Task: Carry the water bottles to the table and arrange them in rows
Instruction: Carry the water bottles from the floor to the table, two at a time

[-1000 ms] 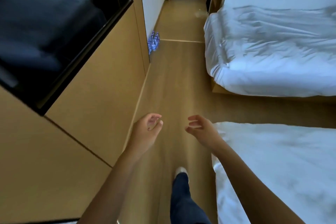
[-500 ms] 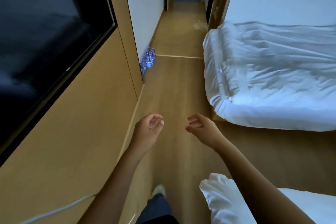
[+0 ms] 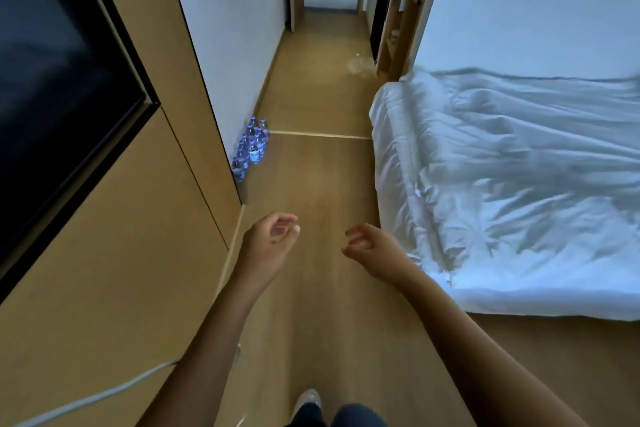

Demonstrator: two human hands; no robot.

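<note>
Bottles point(image 3: 251, 147) (clear, blue-labelled, blue-capped) stand clustered on floor point(image 3: 318, 191) against wall point(image 3: 228, 45).

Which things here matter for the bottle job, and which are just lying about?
For the job:
water bottles, standing on the floor by the wall
left hand, empty
right hand, empty

Just lying about:
bed
screen
white cable

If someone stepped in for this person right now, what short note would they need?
Left hand: loosely curled, holds nothing.
Right hand: the same, holds nothing.
Water bottles: standing in a cluster on the wooden floor, against the white wall ahead on the left, across from the bed.
Done: no bottle picked up; no table in view.
Left: reach the bottles, carry them to the table, set them in rows.
</note>
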